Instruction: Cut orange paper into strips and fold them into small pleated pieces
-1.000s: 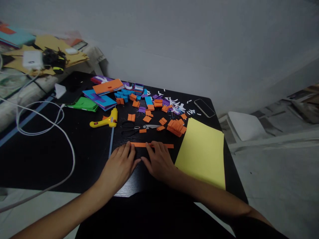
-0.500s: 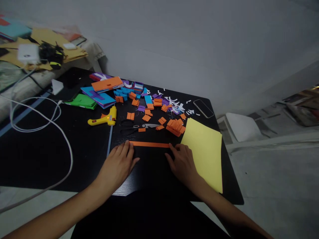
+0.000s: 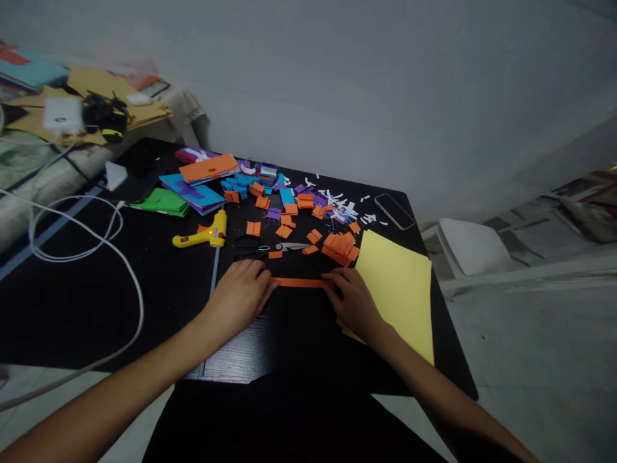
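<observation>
A narrow orange paper strip point(image 3: 299, 283) stretches left to right just above the black table, or on it; I cannot tell which. My left hand point(image 3: 243, 289) is closed at its left end, thumb at the strip's lower edge and fingers curled over it. At the right end, my right hand point(image 3: 354, 299) pinches the strip between thumb and fingers, and its forearm passes over yellow paper sheets point(image 3: 398, 283). Beyond the strip lie scissors point(image 3: 289, 246) with black handles and a small orange paper piece point(image 3: 275, 254).
A yellow glue gun point(image 3: 205, 236) lies left of the scissors. Folded orange pieces point(image 3: 340, 247), white paper scraps point(image 3: 340, 204) and coloured paper packets point(image 3: 197, 193) spread across the back. A phone point(image 3: 394, 211) lies at the far right; a white cable point(image 3: 135, 283) loops at left.
My left hand has slid right and curled its fingers, which were flat on the strip's left end. The fingers of my right hand have closed on the other end. Less of the strip shows.
</observation>
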`<state>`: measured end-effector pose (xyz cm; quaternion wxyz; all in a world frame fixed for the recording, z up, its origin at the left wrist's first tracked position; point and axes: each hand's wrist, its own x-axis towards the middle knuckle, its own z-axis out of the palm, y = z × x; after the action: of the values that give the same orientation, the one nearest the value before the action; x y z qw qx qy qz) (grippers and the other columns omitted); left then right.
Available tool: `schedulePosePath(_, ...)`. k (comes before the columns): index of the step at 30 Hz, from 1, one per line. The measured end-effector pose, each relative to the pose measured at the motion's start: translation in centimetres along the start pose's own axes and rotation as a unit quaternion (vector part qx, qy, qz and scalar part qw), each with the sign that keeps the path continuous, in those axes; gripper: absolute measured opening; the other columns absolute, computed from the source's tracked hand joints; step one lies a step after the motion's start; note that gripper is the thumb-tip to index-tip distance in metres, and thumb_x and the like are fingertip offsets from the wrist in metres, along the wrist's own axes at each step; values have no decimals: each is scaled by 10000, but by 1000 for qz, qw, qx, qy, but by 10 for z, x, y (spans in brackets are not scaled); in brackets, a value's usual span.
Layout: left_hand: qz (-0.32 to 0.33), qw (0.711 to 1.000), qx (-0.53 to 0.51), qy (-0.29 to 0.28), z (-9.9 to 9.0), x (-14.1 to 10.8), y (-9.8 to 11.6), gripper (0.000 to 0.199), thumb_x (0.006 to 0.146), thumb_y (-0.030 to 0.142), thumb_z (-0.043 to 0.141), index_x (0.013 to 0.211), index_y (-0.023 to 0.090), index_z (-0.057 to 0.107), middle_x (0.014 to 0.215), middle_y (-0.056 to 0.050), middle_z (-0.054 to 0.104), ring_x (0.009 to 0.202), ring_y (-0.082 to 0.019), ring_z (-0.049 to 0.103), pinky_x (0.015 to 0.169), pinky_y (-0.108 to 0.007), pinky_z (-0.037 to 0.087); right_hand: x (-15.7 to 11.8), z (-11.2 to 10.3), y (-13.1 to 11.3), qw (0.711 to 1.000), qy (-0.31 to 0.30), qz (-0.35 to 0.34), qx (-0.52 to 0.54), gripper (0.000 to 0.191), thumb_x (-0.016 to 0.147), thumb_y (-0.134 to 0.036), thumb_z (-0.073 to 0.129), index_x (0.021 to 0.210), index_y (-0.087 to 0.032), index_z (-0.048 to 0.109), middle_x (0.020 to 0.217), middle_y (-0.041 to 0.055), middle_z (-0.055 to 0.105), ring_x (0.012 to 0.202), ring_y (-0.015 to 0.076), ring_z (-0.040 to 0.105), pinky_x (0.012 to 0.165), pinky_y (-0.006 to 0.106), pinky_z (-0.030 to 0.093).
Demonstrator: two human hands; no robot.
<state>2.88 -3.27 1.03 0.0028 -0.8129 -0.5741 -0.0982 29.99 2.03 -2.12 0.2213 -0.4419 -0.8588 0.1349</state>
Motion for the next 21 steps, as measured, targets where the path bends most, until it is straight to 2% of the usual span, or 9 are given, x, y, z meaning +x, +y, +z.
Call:
schedulePosePath(3,49,997,-37,-47,4,20,4,211,1025,209,488,941,136,668,928,-104,665,849,-254,642,769,-390,521,8,0,-4,999,-30,-4,28,172,990,-175,566,1032,-170,733,1057,115,695,1007,253,623,918,408,525)
schedulePosePath(6,87,991,-63,-73,8,32,6,175,1010,158,492,1065,147,658,986,-89,665,912,-234,656,799,-345,519,12,0,-9,999,-44,6,26,144,965,-144,577,1007,-167,713,1019,109,697,978,254,624,884,401,520)
schedulePosePath(9,106,987,-80,-93,11,37,6,175,1002,160,508,1078,165,665,981,-77,665,917,-235,663,781,-332,514,12,-1,-10,998,-40,15,36,126,932,-110,576,956,-172,684,986,104,688,949,253,620,850,392,518)
schedulePosePath(12,104,980,-125,-114,9,38,2,167,994,155,509,1030,173,671,958,-68,674,890,-226,669,743,-312,499,15,-4,-10,996,-31,12,85,106,885,-97,599,888,-186,656,948,97,678,926,253,619,844,397,518)
schedulePosePath(15,62,958,-262,-101,8,40,-4,154,987,172,530,1034,182,675,946,-50,702,874,-198,675,759,-294,494,23,-8,-11,981,22,49,188,74,860,-162,657,916,-209,661,987,86,689,947,251,636,877,414,523)
schedulePosePath(17,8,917,-393,-75,9,42,-7,124,964,235,596,1034,186,686,878,-24,701,811,-171,667,733,-274,491,31,-9,-16,939,79,120,311,212,839,-258,729,1040,-230,667,1113,85,700,1008,250,654,902,414,535)
schedulePosePath(18,-21,887,-458,-63,10,43,-8,132,937,273,644,1023,185,692,831,-9,691,769,-160,657,708,-264,489,35,-10,-19,899,95,162,397,315,817,-300,766,1107,-243,655,1167,79,700,1026,245,664,896,403,547)
schedulePosePath(20,-79,818,-568,-48,14,44,-8,200,858,330,742,974,175,696,764,9,674,707,-147,644,671,-255,488,40,-8,-28,800,44,217,558,398,790,-337,800,1154,-259,661,1137,52,725,1009,226,685,876,373,563)
schedulePosePath(21,-101,784,-611,-44,16,44,-7,231,821,341,778,948,170,690,754,11,678,697,-145,650,674,-258,496,42,-5,-33,758,-10,232,609,417,768,-333,818,1155,-254,682,1113,45,736,967,215,693,848,357,568)
